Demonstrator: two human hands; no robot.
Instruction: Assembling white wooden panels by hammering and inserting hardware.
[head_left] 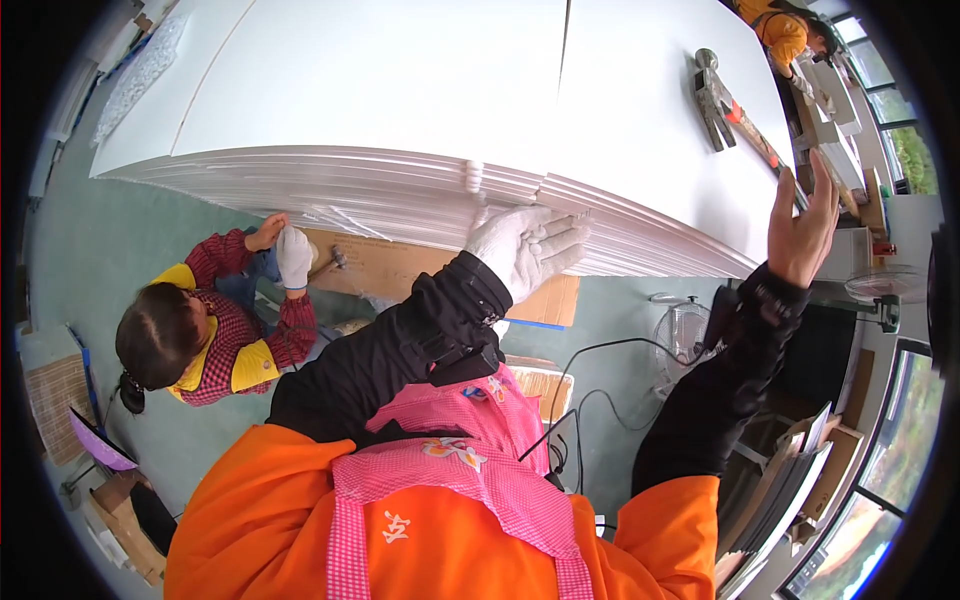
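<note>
My left hand (530,248), in a white knit glove, is open with its fingers stretched out beside the front edge of a tall stack of white panels (430,85). Nothing shows in its palm. My right hand (803,228) is bare and open, thumb apart from the fingers, at the stack's right corner. On the top panel lies a claw hammer (740,118) with a metal head and an orange and dark handle. The handle's end lies by my right thumb and fingers; whether they touch it I cannot tell. A small white rounded piece (473,177) shows at the stack's edge.
At left a co-worker (215,340) in a checked top sits low beside a cardboard sheet (390,268). Another person (785,40) bends over boards at the far right. A floor fan (682,335) and black cables (590,395) are at right below the stack.
</note>
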